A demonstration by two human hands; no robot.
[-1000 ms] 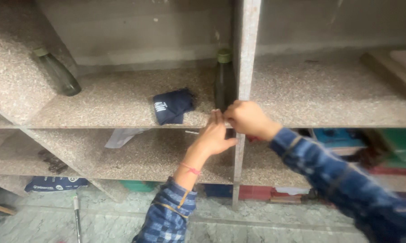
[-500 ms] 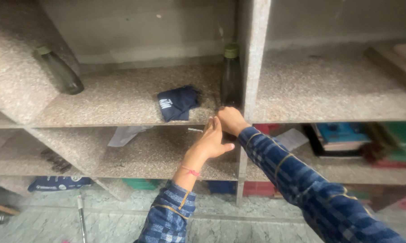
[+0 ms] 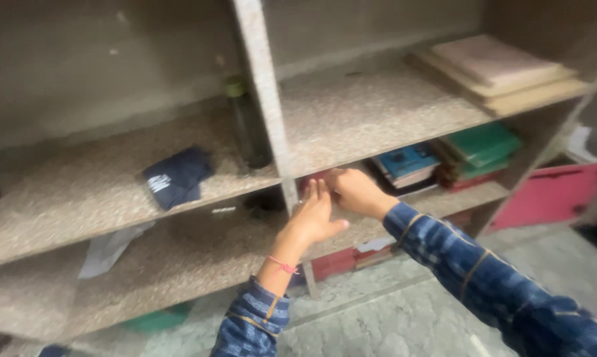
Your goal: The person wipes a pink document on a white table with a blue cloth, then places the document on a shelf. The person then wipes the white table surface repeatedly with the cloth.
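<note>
Divider (image 3: 267, 119) of speckled stone shelf (image 3: 378, 112): my left hand (image 3: 312, 215) open, flat beside it; right hand (image 3: 353, 192) curled, contents indiscernible.

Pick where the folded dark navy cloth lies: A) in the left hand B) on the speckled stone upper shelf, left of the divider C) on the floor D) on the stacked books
B: the folded dark navy cloth lies on the speckled stone upper shelf, left of the upright divider, near the dark green-capped bottle; both hands are lower, at the shelf edge.

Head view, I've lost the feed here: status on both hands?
Left hand open, flat by the shelf divider. Right hand curled at the lower shelf, grip unclear. Dark bottle stands above, untouched.
</note>
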